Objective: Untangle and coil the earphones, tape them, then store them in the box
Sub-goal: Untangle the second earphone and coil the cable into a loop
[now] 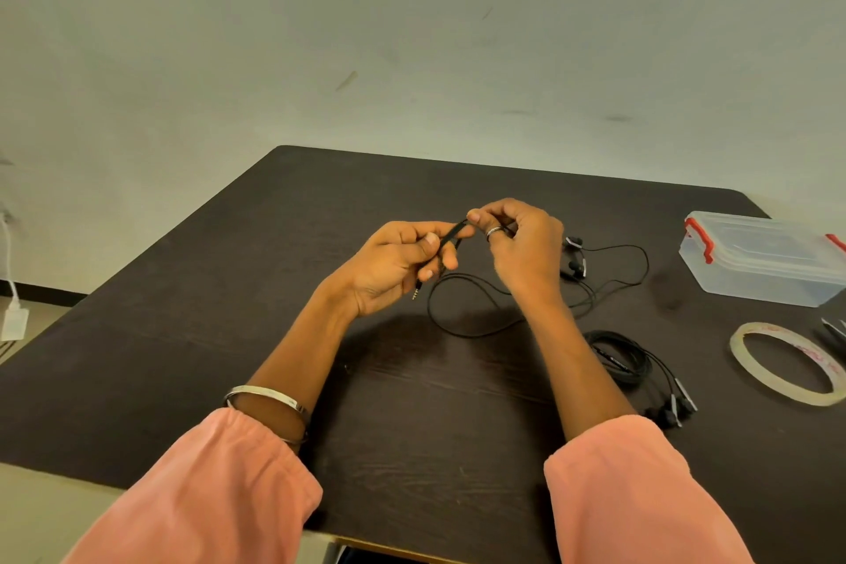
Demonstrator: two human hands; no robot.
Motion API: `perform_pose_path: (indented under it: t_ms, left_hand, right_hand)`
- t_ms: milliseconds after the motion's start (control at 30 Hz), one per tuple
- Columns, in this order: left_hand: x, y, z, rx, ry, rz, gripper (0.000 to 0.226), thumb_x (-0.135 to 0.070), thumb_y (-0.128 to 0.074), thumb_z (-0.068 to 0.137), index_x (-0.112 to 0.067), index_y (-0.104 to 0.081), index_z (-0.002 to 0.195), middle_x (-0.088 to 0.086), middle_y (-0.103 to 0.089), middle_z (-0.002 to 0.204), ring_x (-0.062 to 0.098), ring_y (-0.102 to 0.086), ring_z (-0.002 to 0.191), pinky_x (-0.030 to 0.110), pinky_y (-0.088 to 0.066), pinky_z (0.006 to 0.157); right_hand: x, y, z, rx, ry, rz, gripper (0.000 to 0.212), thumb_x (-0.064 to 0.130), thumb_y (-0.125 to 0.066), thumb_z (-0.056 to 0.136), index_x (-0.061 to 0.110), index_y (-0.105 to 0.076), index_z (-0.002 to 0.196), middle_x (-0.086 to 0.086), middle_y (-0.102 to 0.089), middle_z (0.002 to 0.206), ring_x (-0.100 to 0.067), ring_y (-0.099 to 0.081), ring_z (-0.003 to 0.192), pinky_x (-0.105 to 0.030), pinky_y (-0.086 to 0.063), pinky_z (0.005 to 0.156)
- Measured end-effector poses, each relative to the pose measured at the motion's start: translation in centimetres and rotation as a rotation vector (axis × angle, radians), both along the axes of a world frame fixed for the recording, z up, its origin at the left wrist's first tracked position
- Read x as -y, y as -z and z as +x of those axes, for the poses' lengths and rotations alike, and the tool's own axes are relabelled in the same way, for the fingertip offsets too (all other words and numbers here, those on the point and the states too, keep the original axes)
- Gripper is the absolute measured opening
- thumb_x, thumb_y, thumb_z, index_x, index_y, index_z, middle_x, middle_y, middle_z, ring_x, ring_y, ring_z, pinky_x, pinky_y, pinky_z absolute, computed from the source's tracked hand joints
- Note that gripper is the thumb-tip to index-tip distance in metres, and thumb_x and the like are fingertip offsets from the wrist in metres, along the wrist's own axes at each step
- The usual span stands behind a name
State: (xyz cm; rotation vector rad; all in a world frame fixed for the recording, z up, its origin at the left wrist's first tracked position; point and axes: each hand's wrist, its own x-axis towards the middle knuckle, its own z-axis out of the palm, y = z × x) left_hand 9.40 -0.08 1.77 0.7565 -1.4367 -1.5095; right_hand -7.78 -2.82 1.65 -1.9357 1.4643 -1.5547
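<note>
In the head view, both hands meet at the middle of the frame, raised over the dark counter (229,334). The left hand (403,263) has its grip clamped on the plug end of the black earphones (540,289), thumb pressing the cable against curled fingers, the metal jack hanging just below them. The right hand (517,243), a ring on one finger, pinches the same cable just right of the left thumb, so its grip is clamped too. The loose cable trails down onto the counter in open loops right of centre, its earbuds lying just right of the right hand. A second coiled set of earphones (627,362) lies lower right, beside the right forearm. The clear box (760,261) with red latches sits at the right edge, lid on. A tape roll (778,357) lies flat below it.
</note>
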Motion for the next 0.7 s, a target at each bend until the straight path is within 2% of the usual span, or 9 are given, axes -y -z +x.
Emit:
perform_pose_path:
  t_ms: [67,133,200,267,400,500,600,700]
  left_hand:
    - [-0.1,-0.1,-0.1,-0.100,0.004,0.018,0.034,-0.003,-0.032,0.102,0.005,-0.054,0.126,0.003,-0.058,0.072,0.004,-0.039,0.050,0.016,-0.036,0.053]
    - [0.0,-0.2,-0.1,-0.194,-0.014,0.027,0.035,-0.004,-0.031,0.102,0.009,-0.051,0.128,0.003,-0.056,0.073,0.004,-0.038,0.050,0.017,-0.034,0.052]
    - [0.3,-0.2,0.0,-0.274,-0.070,0.032,0.036,-0.003,-0.030,0.102,0.013,-0.048,0.129,0.004,-0.058,0.076,0.006,-0.041,0.052,0.017,-0.037,0.053]
    - [0.5,-0.2,0.2,-0.338,-0.142,0.038,0.036,-0.001,-0.030,0.101,0.014,-0.046,0.129,0.004,-0.061,0.079,0.007,-0.045,0.055,0.018,-0.041,0.055]
    - [0.8,-0.1,0.3,-0.362,-0.307,0.066,0.032,0.004,-0.032,0.100,0.012,-0.048,0.126,0.005,-0.069,0.082,0.008,-0.051,0.058,0.017,-0.046,0.058]
    - [1.0,-0.1,0.4,-0.367,-0.400,0.070,0.028,0.006,-0.034,0.099,0.008,-0.053,0.120,0.005,-0.073,0.086,0.010,-0.057,0.061,0.019,-0.050,0.061]
    - [1.1,-0.2,0.6,-0.377,-0.474,0.060,0.027,0.006,-0.033,0.100,0.001,-0.059,0.106,0.007,-0.074,0.094,0.012,-0.064,0.069,0.022,-0.053,0.069]
    - [1.2,-0.2,0.9,-0.384,-0.510,0.056,0.028,0.004,-0.031,0.101,0.001,-0.059,0.105,0.013,-0.071,0.104,0.016,-0.069,0.079,0.024,-0.055,0.075]
  right_hand:
    - [0.1,0.3,0.2,-0.043,0.008,-0.009,0.016,0.028,-0.062,0.091,0.019,-0.072,0.083,0.013,-0.056,0.060,-0.005,-0.050,0.053,-0.028,-0.040,0.053]
    - [0.3,0.5,0.5,-0.096,-0.006,0.011,0.018,0.028,-0.058,0.093,0.016,-0.071,0.086,0.007,-0.061,0.064,-0.011,-0.056,0.059,-0.033,-0.048,0.057]
    - [0.2,0.7,0.9,-0.156,-0.033,0.059,0.020,0.031,-0.056,0.094,0.017,-0.070,0.089,0.002,-0.067,0.072,-0.018,-0.062,0.069,-0.039,-0.054,0.065]
    - [-0.1,0.9,1.4,-0.259,-0.063,0.107,0.019,0.032,-0.055,0.095,0.019,-0.069,0.094,0.002,-0.068,0.078,-0.021,-0.064,0.076,-0.038,-0.054,0.068]
    - [-0.6,1.3,2.4,-0.432,-0.187,0.188,0.017,0.025,-0.054,0.094,0.020,-0.067,0.103,-0.001,-0.070,0.087,-0.025,-0.066,0.085,-0.042,-0.055,0.074]
    - [-0.8,1.3,3.0,-0.537,-0.349,0.263,0.013,0.017,-0.055,0.091,0.019,-0.066,0.099,-0.001,-0.068,0.085,-0.024,-0.066,0.084,-0.045,-0.055,0.077]
    - [-1.1,1.2,3.5,-0.597,-0.444,0.302,0.014,0.018,-0.053,0.093,0.016,-0.066,0.099,-0.005,-0.069,0.087,-0.024,-0.066,0.082,-0.045,-0.054,0.079]
    - [-1.2,1.1,3.5,-0.624,-0.465,0.266,0.015,0.020,-0.051,0.093,0.016,-0.066,0.096,-0.004,-0.069,0.084,-0.025,-0.066,0.080,-0.045,-0.055,0.076]
